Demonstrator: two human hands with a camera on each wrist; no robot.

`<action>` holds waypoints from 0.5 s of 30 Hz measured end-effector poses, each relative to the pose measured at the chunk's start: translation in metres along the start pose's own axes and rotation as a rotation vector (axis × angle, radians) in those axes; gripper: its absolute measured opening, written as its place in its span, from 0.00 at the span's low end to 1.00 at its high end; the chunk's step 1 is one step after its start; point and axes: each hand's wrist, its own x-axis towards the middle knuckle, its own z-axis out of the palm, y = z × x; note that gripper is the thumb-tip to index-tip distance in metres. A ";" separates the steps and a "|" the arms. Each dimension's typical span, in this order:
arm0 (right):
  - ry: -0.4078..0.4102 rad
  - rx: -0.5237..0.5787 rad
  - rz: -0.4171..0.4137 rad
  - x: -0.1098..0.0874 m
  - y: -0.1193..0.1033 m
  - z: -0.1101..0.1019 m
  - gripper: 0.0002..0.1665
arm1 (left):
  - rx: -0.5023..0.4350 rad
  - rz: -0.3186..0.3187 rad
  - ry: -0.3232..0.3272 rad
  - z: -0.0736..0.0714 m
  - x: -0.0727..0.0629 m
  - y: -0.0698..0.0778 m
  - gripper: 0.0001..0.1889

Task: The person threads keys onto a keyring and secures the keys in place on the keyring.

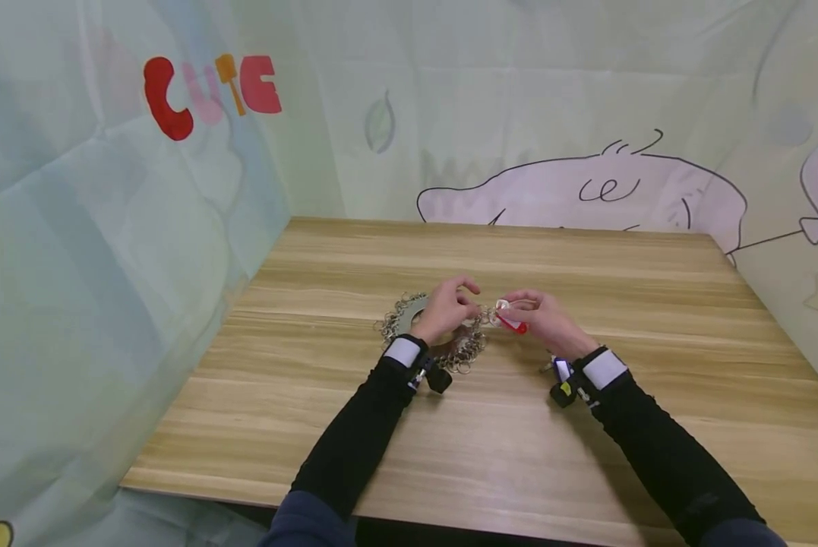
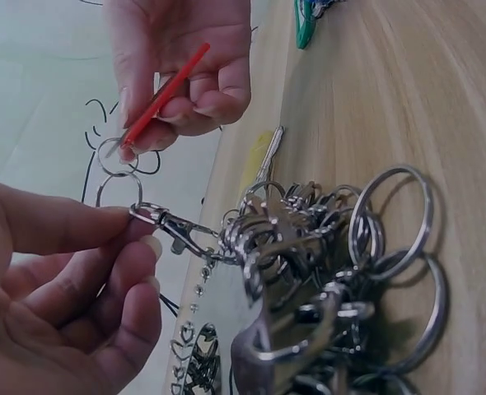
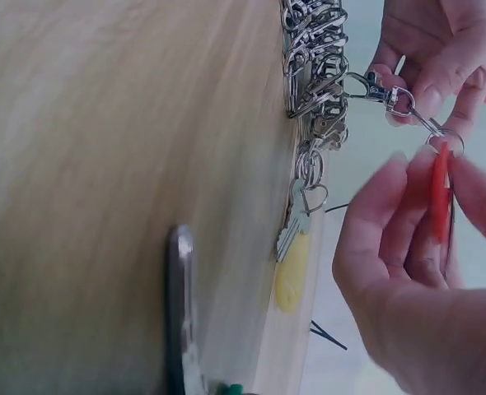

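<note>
My left hand (image 1: 446, 310) pinches the end of a silver swivel clasp (image 2: 177, 230) between thumb and finger. The clasp hooks onto a flat grey metal ring (image 1: 404, 317) crowded with several clasps and key rings. From its end runs a small split ring (image 2: 100, 191), linked to another ring by the tag. My right hand (image 1: 545, 319) holds a red key tag (image 3: 441, 193) between thumb and fingers, with a thin metal piece alongside it. The tag looks red and white from the head view. Among the bundle hangs a key (image 3: 292, 220) with a yellow tag (image 3: 289, 280).
A dark metal object (image 3: 181, 304) lies on the table near my right wrist. Green (image 2: 304, 26) and blue items show at the top of the left wrist view. The wooden table (image 1: 299, 410) meets a printed cloth backdrop (image 1: 354, 99) behind and at left.
</note>
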 end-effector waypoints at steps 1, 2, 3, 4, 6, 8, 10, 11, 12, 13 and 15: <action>0.011 0.013 0.002 0.000 0.000 -0.001 0.26 | 0.003 0.005 -0.002 0.001 0.001 0.000 0.19; 0.021 0.031 0.005 0.000 0.000 -0.001 0.25 | 0.006 0.008 -0.004 0.001 0.001 -0.001 0.19; 0.029 0.049 -0.001 0.000 -0.001 -0.001 0.25 | 0.007 0.010 -0.008 0.002 0.001 -0.001 0.19; 0.036 0.072 -0.006 0.001 -0.001 -0.001 0.25 | 0.005 0.008 -0.012 0.002 0.002 -0.001 0.19; 0.043 0.127 -0.016 0.001 -0.001 0.000 0.23 | 0.003 0.005 -0.019 0.003 0.002 0.000 0.19; 0.053 0.158 -0.023 0.002 -0.002 0.001 0.21 | 0.000 -0.003 -0.022 0.003 0.001 0.000 0.20; 0.058 0.158 -0.031 0.002 -0.003 0.001 0.21 | 0.001 -0.005 -0.022 0.004 0.001 0.001 0.20; 0.061 0.150 -0.034 0.002 -0.003 0.001 0.21 | 0.001 -0.005 -0.022 0.004 0.001 0.001 0.20; 0.063 0.142 -0.038 0.002 -0.004 0.001 0.22 | 0.001 -0.004 -0.022 0.004 0.001 0.002 0.19; 0.067 0.132 -0.043 0.001 -0.005 0.001 0.23 | 0.002 -0.003 -0.022 0.004 0.001 0.002 0.19; 0.071 0.117 -0.055 0.001 -0.005 0.001 0.24 | 0.001 -0.001 -0.025 0.004 0.001 0.002 0.19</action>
